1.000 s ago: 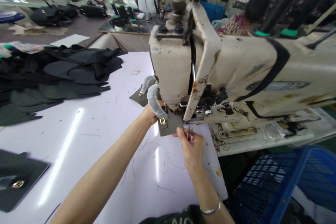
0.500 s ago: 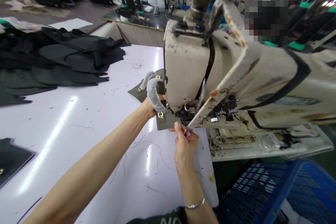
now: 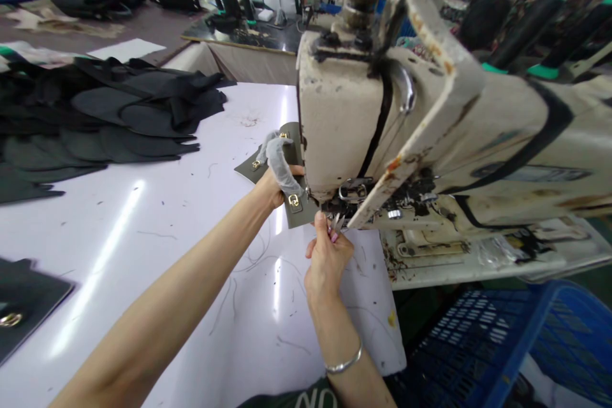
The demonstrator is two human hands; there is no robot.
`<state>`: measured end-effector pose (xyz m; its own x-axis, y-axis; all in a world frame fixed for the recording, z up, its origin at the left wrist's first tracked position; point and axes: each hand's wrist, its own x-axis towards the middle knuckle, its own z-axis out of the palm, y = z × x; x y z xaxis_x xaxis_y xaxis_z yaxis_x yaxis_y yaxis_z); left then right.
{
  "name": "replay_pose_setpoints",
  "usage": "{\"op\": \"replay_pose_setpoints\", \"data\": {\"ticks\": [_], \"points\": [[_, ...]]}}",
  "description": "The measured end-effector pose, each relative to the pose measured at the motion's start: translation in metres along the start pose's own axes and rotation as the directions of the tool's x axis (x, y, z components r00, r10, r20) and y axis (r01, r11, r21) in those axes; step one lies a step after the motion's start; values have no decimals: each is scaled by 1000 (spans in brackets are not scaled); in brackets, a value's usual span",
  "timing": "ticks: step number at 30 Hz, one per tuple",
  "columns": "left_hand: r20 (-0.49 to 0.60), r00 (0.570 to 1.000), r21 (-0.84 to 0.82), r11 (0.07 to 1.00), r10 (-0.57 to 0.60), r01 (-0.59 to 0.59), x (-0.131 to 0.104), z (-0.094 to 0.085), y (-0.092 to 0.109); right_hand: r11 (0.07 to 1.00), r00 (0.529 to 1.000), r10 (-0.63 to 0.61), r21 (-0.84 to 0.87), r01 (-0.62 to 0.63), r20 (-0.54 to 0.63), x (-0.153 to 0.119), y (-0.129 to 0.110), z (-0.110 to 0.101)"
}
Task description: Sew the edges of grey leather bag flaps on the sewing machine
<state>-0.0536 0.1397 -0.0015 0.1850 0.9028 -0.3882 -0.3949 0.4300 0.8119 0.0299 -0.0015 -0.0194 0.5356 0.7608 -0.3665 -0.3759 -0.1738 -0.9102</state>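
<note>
A dark olive bag panel with gold buckles lies under the head of the sewing machine. Its handle is wrapped in whitish film. My left hand grips the panel beside the handle, one finger stretched toward the machine, the others partly hidden. Near the needle area, my right hand is closed around small thread snips, whose pink grip and metal blades show. Its thumb is at the panel's near corner; whether it touches the panel I cannot tell.
Dark cut pieces are piled at the left of the white table, over loose threads. Another dark panel with a gold fitting lies at the left edge. A blue plastic basket stands at lower right. People sit far back.
My right hand has shifted slightly up and left, and the snips' blades now show. The panel's near edge has tilted a little. A shiny metal lever now shows high on the machine head.
</note>
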Motion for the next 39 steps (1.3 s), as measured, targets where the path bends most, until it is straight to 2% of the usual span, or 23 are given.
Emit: {"op": "replay_pose_setpoints", "data": {"ticks": [3, 6, 13, 16, 21, 25, 29, 34, 36, 37, 39], "points": [[31, 999, -20, 1000, -13, 13, -6, -1, 1, 998, 1000, 14, 62, -14, -8, 1, 2, 2], [31, 999, -53, 998, 23, -21, -9, -3, 0, 995, 1000, 12, 98, -10, -24, 2, 3, 3], [-104, 987, -76, 988, 124, -132, -9, -15, -12, 995, 999, 6, 100, -1, -48, 0, 2, 5], [-231, 954, -88, 973, 190, -215, -19, -15, -16, 995, 1000, -2, 96, 4, -24, 1, 1, 3], [-421, 864, -92, 935, 276, -343, -49, -10, -26, 996, 995, -89, -24, 91, 52, 3, 3, -12], [-527, 822, -129, 935, 217, -330, -82, -3, -43, 966, 978, -151, -190, 177, 142, 3, 3, -32], [-593, 795, -212, 929, 125, -304, -113, 8, -61, 936, 957, -167, -268, 230, 237, 11, -4, -50], [-638, 770, -299, 909, 35, -289, -135, 18, -82, 944, 943, -104, -266, 194, 317, 28, -17, -58], [-608, 793, -287, 924, 26, -251, -141, 14, -86, 951, 944, -97, -251, 181, 316, 32, -19, -57], [-553, 833, -264, 946, 10, -187, -146, 10, -87, 949, 944, -106, -251, 190, 313, 34, -20, -57], [-332, 937, -118, 990, -109, 74, -158, -4, -84, 936, 941, -135, -270, 224, 310, 36, -21, -56]]}}
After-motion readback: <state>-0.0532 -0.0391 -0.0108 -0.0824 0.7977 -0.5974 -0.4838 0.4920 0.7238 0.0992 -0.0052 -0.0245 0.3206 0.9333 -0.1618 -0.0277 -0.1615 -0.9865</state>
